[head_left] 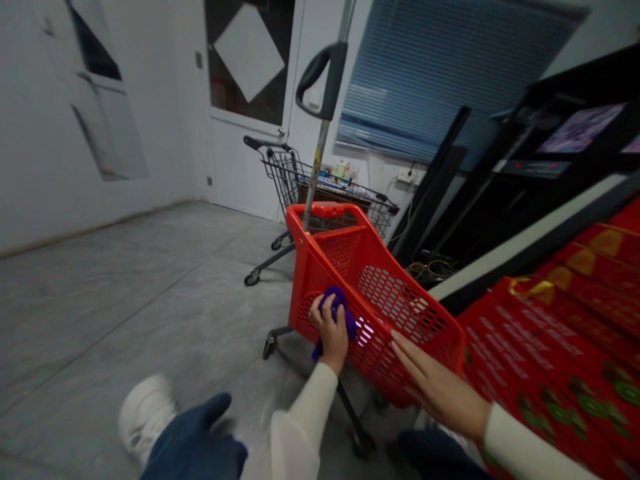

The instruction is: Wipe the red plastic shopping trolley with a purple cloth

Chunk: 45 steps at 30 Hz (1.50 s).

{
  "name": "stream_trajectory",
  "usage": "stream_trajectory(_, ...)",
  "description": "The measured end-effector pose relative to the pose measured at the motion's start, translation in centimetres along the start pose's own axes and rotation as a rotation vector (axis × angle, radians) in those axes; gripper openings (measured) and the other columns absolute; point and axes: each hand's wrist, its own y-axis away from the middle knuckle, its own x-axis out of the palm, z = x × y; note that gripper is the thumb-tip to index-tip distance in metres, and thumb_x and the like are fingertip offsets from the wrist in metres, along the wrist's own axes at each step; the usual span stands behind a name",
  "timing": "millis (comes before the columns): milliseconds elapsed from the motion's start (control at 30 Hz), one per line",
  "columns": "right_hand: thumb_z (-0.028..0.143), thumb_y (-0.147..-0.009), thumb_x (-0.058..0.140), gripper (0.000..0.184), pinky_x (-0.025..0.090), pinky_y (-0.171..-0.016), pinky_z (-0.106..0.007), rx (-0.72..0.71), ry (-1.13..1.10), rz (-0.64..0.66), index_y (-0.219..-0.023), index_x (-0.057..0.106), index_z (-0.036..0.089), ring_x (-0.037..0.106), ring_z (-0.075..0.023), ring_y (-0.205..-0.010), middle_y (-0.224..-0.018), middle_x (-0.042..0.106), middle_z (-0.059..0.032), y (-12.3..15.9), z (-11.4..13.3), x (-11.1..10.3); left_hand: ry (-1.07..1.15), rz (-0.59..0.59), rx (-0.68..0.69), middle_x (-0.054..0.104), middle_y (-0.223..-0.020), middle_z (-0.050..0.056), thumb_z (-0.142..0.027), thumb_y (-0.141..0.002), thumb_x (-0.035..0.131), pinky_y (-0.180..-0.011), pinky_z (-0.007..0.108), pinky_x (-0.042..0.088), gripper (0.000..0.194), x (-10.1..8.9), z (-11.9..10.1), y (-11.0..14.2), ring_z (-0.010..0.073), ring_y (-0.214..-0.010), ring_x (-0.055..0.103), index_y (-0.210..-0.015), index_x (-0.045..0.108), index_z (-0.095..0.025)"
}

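At twelve o'clock, the left hand (pixel 331 330) closes on a purple cloth (pixel 336 301), pressing it against the mesh wall of a red plastic shopping cart (pixel 400 313); the right hand (pixel 437 383), fingers open and empty, lies flat, bracing that wall.

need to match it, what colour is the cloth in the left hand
The cloth in the left hand is deep purple, shown best in the head view.

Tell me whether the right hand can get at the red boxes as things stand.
Likely yes: the right hand is open just beside the red boxes, and nothing shows between them. The red cart lies on the hand's other side, so it doesn't block the way.
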Motion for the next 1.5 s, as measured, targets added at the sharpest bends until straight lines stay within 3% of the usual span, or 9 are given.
stream_trajectory(200,0.012,-0.093,0.043,0.08,0.045,-0.114,-0.043,0.102,0.151,-0.168,-0.161,0.003,0.022,0.033,-0.0251,-0.147,-0.163,0.024,-0.0111,1.2,1.0,1.5,-0.021,0.155,0.176,0.048,-0.131,0.01,-0.022,-0.095,0.052,-0.104,0.047,0.042,0.029,-0.1,-1.6,5.7,0.0237,-0.122,0.046,-0.124,0.057,-0.026)
stream_trajectory(433,0.0,-0.088,0.035,0.084,0.047,-0.112,-0.044,0.141,0.193,-0.23,-0.16,-0.002,0.024,0.037,-0.0229,-0.145,-0.162,0.027,-0.0098,0.5,1.7,2.1,-0.025,0.106,0.093,0.047,-0.129,0.011,-0.021,-0.095,0.051,-0.102,0.046,0.043,0.029,0.2,-2.9,7.6,0.0232,-0.12,0.047,-0.123,0.056,-0.025)
stream_trajectory(567,-0.003,-0.086,0.032,0.085,0.048,-0.111,-0.043,0.119,0.162,-0.234,-0.159,-0.002,0.023,0.038,-0.0217,-0.144,-0.161,0.03,-0.0105,0.3,1.5,2.0,-0.015,0.23,0.232,0.051,-0.127,0.008,-0.015,-0.092,0.052,-0.101,0.044,0.045,0.029,-0.3,-3.1,10.6,0.0222,-0.118,0.047,-0.118,0.059,-0.026)
stream_trajectory(667,0.001,-0.089,0.035,0.082,0.048,-0.111,-0.045,0.139,0.162,-0.236,-0.16,0.0,0.022,0.04,-0.0232,-0.144,-0.16,0.032,-0.012,0.3,1.7,1.8,-0.005,0.263,0.231,0.051,-0.126,0.008,-0.015,-0.092,0.052,-0.1,0.044,0.045,0.03,-0.3,-2.9,9.7,0.0221,-0.117,0.048,-0.118,0.06,-0.026)
stream_trajectory(800,0.009,-0.094,0.038,0.077,0.047,-0.111,-0.045,0.195,0.121,-0.25,-0.16,0.002,0.023,0.041,-0.0247,-0.143,-0.16,0.033,-0.0126,1.2,2.2,2.1,-0.009,0.152,0.136,0.048,-0.129,0.011,-0.019,-0.094,0.052,-0.103,0.048,0.043,0.031,0.4,-3.1,7.6,0.0242,-0.121,0.046,-0.124,0.057,-0.024)
stream_trajectory(1000,0.016,-0.098,0.035,0.072,0.047,-0.111,-0.046,0.371,-0.016,-0.381,-0.16,0.003,0.03,0.045,-0.0231,-0.14,-0.156,0.042,-0.0091,4.1,2.0,3.3,0.03,0.345,0.309,0.052,-0.127,0.007,-0.01,-0.085,0.058,-0.099,0.043,0.047,0.037,0.4,-3.6,12.8,0.0235,-0.119,0.046,-0.116,0.062,-0.029)
stream_trajectory(1167,0.013,-0.098,0.029,0.068,0.043,-0.115,-0.043,0.285,-0.108,-0.287,-0.16,0.009,0.031,0.041,-0.0202,-0.143,-0.157,0.04,-0.0073,5.6,1.0,3.0,0.022,0.177,0.142,0.047,-0.131,0.011,-0.015,-0.09,0.055,-0.101,0.049,0.045,0.034,1.6,-5.0,13.6,0.0259,-0.123,0.044,-0.122,0.058,-0.026)
stream_trajectory(1367,0.023,-0.1,0.032,0.056,0.046,-0.112,-0.048,0.463,-0.169,-0.388,-0.156,0.031,0.031,0.054,-0.0218,-0.131,-0.143,0.057,-0.0071,6.2,-0.3,4.2,0.042,0.337,0.489,0.051,-0.122,0.006,-0.004,-0.078,0.058,-0.093,0.041,0.049,0.04,0.6,-3.1,14.7,0.0243,-0.118,0.043,-0.109,0.063,-0.029)
stream_trajectory(1500,0.028,-0.1,0.033,0.049,0.046,-0.111,-0.048,0.522,-0.226,-0.439,-0.147,0.046,0.03,0.056,-0.0227,-0.127,-0.136,0.062,-0.0065,5.7,0.3,5.2,0.036,0.309,0.429,0.049,-0.128,0.007,-0.007,-0.079,0.059,-0.099,0.044,0.046,0.039,0.8,-2.9,13.1,0.0251,-0.122,0.042,-0.111,0.063,-0.029)
